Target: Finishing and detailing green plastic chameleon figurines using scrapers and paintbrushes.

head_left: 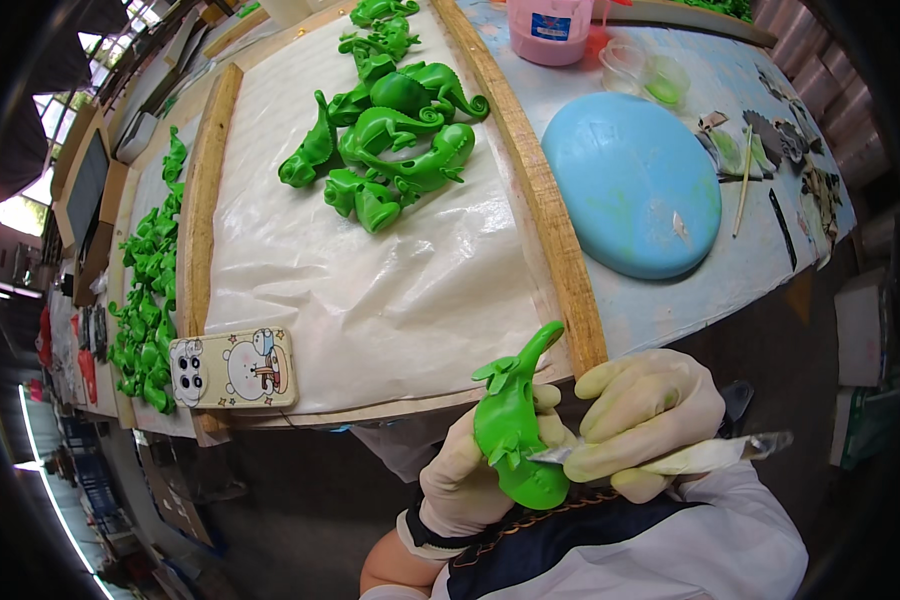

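Observation:
A glossy green plastic chameleon figure (510,425) is in my left hand (457,485), which wears a pale glove and wraps round it from the left. Its curved tail points up toward the table edge. My right hand (655,405), gloved too, is closed on a craft knife (710,455) with a wrapped whitish handle. The metal blade reaches left to the figure's side, near its legs, and seems to touch it. Part of the blade is hidden by my fingers.
More chameleon figures (400,130) are heaped on the white-sheeted table (370,310) between wooden strips (535,190). A phone in a cartoon case (233,368) lies at the near left corner. Rightward sit a blue dome (630,185), a pink jug (548,30) and a thin stick (743,180).

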A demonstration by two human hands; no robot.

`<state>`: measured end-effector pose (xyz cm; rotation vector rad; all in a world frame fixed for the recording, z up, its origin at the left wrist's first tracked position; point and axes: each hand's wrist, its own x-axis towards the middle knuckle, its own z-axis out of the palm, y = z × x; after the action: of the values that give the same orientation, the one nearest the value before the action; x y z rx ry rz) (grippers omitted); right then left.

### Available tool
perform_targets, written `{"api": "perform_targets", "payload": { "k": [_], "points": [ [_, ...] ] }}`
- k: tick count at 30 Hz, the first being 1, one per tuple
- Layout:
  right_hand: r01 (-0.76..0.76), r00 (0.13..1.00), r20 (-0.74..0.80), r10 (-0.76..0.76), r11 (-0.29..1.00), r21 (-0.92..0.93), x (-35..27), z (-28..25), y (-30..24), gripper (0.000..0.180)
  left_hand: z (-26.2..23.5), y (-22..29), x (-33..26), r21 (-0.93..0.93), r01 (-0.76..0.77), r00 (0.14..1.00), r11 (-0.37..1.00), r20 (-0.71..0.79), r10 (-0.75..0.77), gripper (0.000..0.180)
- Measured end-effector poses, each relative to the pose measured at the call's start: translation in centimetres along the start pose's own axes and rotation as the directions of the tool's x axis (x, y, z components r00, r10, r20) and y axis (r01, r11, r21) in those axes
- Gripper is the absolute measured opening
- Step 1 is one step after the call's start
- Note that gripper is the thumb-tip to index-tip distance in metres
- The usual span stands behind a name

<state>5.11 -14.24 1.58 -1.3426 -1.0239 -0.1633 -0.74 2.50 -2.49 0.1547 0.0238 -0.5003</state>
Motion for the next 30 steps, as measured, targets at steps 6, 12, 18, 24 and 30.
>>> {"api": "perform_targets", "payload": {
  "k": [6,12,18,24,30],
  "points": [
    [-0.035,0.989,-0.138,0.052,0.992,0.122,-0.8,0.2,0.4,0.017,0.6,-0.1,0.3,0.038,0.013,0.994,0.999,-0.109,-0.008,0.077],
    [-0.009,0.986,-0.159,0.043,0.977,0.211,-0.9,0.5,0.8,0.015,0.4,0.0,0.6,0.013,0.013,0.999,1.000,0.043,-0.014,0.086],
    [-0.002,0.999,-0.038,0.002,1.000,0.013,-0.6,-0.1,0.4,0.019,1.0,-0.2,0.6,0.039,-0.011,0.999,0.999,-0.051,0.013,0.086],
    [-0.059,0.998,0.016,0.067,0.950,-0.305,-0.7,-1.1,-0.7,0.018,0.7,-0.2,0.5,0.118,-0.035,0.999,0.992,-0.030,0.039,0.082],
    [-0.022,1.000,-0.019,0.013,0.783,-0.621,-1.3,-0.2,-0.4,0.021,0.5,-0.5,0.2,0.034,-0.007,1.000,0.999,-0.019,0.007,0.078]
  ]
}}
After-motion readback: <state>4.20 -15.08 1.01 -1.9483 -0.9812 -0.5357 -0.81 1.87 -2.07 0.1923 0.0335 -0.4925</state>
